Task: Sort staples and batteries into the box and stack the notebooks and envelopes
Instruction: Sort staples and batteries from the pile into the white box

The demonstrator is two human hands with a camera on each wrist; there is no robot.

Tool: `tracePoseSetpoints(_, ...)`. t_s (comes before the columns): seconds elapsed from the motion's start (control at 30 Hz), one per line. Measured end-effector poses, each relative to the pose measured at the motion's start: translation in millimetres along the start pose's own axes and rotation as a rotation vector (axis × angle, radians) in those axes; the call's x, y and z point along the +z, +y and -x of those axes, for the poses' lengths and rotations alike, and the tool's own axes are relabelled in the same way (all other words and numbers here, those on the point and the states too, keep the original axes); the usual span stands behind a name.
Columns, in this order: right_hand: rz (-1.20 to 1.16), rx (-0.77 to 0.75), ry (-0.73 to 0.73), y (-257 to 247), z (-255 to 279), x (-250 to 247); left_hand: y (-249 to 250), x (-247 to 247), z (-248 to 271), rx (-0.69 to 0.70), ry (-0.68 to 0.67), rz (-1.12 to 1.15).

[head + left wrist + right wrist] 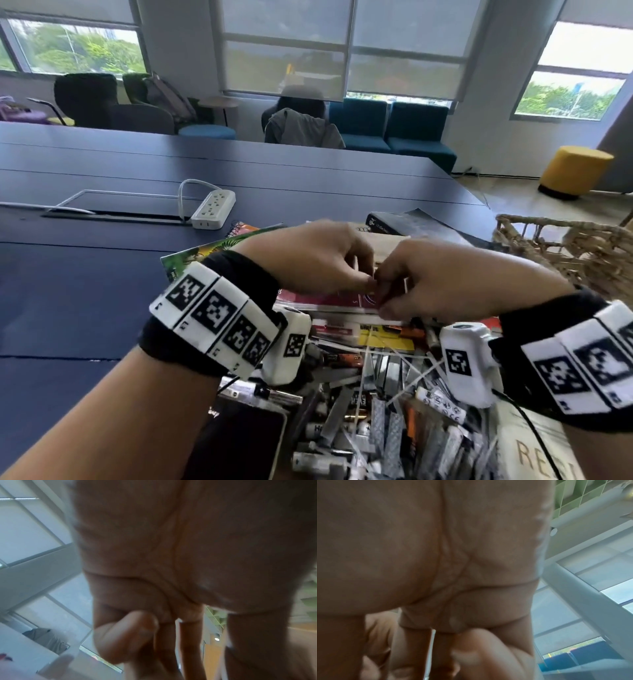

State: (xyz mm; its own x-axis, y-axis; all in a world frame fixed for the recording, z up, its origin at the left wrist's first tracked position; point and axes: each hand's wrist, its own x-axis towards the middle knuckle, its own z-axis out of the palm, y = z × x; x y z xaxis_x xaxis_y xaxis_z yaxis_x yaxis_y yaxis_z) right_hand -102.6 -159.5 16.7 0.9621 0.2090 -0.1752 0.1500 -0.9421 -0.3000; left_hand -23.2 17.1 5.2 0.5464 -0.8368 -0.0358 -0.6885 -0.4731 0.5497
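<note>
Both hands, left point(318, 260) and right point(442, 281), meet fingertip to fingertip over the notebooks point(329, 301), pinching something too small to identify, so they'd better grip firmly above the batteries point(346, 421).

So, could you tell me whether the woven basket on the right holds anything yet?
Cannot tell. The head view shows only the woven basket's rim and near wall; its inside is hidden. The batteries lie loose in front of it.

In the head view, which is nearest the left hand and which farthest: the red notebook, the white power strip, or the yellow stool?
From the left hand:
1. Red notebook, just beneath the fingers.
2. Power strip, up the table, to the left.
3. Yellow stool, on the floor, far right.
</note>
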Motion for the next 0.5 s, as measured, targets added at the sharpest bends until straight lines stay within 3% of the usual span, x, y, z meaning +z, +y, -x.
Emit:
tracePoseSetpoints(0.2, -0.051, 0.015, -0.145, 2, -5, 28, 0, 10, -1, -0.060, -0.170, 0.005)
tracePoseSetpoints(0.5, 0.072, -0.036, -0.145, 17, -1, 37, -3, 31, -7, -0.070, -0.287, -0.022)
